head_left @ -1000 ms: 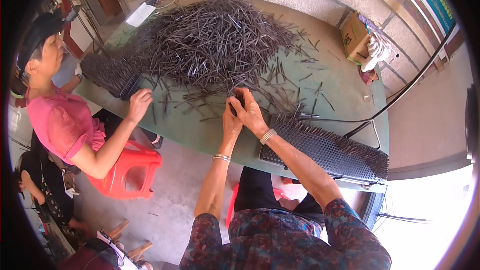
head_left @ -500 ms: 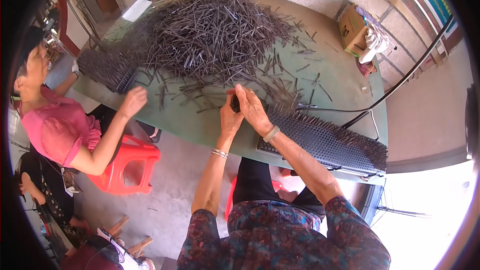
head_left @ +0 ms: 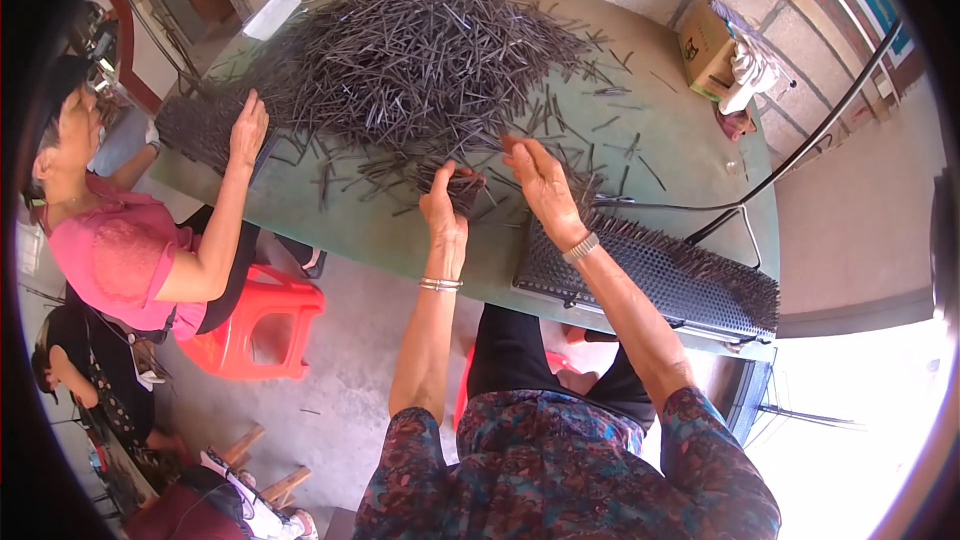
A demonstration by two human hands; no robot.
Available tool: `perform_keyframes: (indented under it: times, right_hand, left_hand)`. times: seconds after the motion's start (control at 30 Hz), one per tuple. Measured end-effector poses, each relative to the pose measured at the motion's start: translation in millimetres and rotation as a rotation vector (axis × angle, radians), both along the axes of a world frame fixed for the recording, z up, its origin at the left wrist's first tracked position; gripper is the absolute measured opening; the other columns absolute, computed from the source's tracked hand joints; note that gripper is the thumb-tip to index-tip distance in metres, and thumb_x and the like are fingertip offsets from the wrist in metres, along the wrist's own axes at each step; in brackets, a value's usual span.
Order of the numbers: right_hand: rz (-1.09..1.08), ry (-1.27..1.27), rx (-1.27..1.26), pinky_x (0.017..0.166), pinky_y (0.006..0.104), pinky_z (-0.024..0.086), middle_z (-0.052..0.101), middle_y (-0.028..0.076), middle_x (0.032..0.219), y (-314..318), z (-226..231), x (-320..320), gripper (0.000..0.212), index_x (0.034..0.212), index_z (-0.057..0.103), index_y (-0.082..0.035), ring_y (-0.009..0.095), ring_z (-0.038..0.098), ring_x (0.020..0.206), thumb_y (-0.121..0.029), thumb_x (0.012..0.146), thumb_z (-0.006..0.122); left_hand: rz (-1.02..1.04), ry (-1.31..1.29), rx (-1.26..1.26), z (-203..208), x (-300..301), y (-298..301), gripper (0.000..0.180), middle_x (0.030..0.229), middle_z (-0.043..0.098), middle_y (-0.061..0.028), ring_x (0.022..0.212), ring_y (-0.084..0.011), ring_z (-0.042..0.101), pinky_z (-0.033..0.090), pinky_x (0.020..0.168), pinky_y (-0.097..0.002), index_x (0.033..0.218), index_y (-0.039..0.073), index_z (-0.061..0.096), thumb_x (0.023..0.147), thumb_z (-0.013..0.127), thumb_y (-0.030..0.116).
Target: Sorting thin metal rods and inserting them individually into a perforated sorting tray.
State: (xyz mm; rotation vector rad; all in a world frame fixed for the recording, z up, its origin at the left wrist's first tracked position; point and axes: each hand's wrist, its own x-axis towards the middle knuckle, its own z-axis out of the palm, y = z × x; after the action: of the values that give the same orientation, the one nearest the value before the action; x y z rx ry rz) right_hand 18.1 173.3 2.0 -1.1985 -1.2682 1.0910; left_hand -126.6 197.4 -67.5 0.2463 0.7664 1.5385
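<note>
Above the near edge of the table, my left hand (head_left: 442, 212) is closed round a bundle of thin dark sticks (head_left: 462, 190), whose ends poke out past the fingers. To its right, my right hand (head_left: 545, 190) is raised apart from the bundle, its fingers loosely bent and pointing at the heap; I see nothing held in it. Just beyond both hands lies a large heap of the same dark sticks (head_left: 420, 70), with loose ones scattered along its near side. Below my right wrist is a black perforated rack (head_left: 640, 275), with sticks standing in its holes toward the far and right sides.
On the left sits a co-worker in pink (head_left: 120, 250), one hand over another stick-filled rack (head_left: 205, 135). A black cable (head_left: 790, 175) crosses above my rack. A cardboard box (head_left: 705, 50) stands at the far right. A red stool (head_left: 265, 325) is left of me.
My hands have parted: the right has lifted off the bundle and moved right, while the left has shifted slightly left with the sticks fanned out. The co-worker's hand has moved up over their rack.
</note>
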Motion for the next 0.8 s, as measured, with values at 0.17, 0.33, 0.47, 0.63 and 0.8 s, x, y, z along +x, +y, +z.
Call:
perform_keyframes:
  times: [0.17, 0.33, 0.47, 0.63, 0.8]
  right_hand:
    - [-0.062, -0.157, 0.112, 0.084, 0.0257, 0.046, 0.059, 0.007, 0.106, -31.9, 12.8, -7.0, 0.040, 0.123, 0.061, -0.001, 0.014, 0.059, 0.095, -0.029, 0.095, 0.064]
    - [-0.112, -0.186, 0.131, 0.073, 0.0290, 0.050, 0.058, 0.011, 0.094, -27.9, 13.0, -5.6, 0.028, 0.106, 0.068, 0.002, 0.016, 0.061, 0.083, -0.018, 0.087, 0.071]
    - [-0.107, -0.295, 0.221, 0.069, 0.0270, 0.050, 0.058, 0.009, 0.089, -26.0, 5.8, 3.4, 0.021, 0.099, 0.068, 0.003, 0.014, 0.061, 0.080, -0.014, 0.087, 0.070]
    - [-0.198, 0.158, 0.103, 0.064, 0.0238, 0.049, 0.065, 0.003, 0.080, -28.4, 25.8, 14.4, 0.019, 0.091, 0.067, 0.002, 0.009, 0.059, 0.068, -0.018, 0.092, 0.066]
    - [-0.219, 0.247, 0.066, 0.061, 0.0218, 0.049, 0.066, 0.002, 0.077, -44.4, 48.1, 54.8, 0.022, 0.088, 0.068, -0.001, 0.008, 0.059, 0.064, -0.021, 0.095, 0.063]
  left_hand:
    - [-0.033, -0.116, -0.026, 21.9, 11.3, -6.0, 0.017, 0.084, 0.066, -0.0088, 0.077, -0.0201, 0.066, 0.057, 0.071, -0.0363, 0.095, 0.003, 0.062, 0.086, 0.069, 0.017]
    - [-0.108, -0.164, 0.013, 27.9, 28.4, -18.2, 0.015, 0.085, 0.067, -0.0064, 0.081, -0.0157, 0.065, 0.053, 0.076, -0.0304, 0.093, 0.003, 0.063, 0.089, 0.066, 0.016]
    - [-0.159, -0.152, 0.028, 28.5, 36.4, -17.0, 0.016, 0.085, 0.067, -0.0064, 0.081, -0.0170, 0.065, 0.053, 0.075, -0.0321, 0.090, 0.002, 0.063, 0.091, 0.063, 0.019]
    - [-0.191, -0.219, -0.082, 22.9, 30.6, -6.2, 0.016, 0.077, 0.064, -0.0060, 0.076, -0.0212, 0.065, 0.055, 0.069, -0.0391, 0.084, 0.005, 0.060, 0.087, 0.067, 0.019]
    - [-0.272, -0.399, -0.050, 23.4, 30.4, -19.2, 0.014, 0.079, 0.064, -0.0070, 0.074, -0.0191, 0.064, 0.056, 0.074, -0.0401, 0.088, 0.006, 0.061, 0.088, 0.067, 0.018]
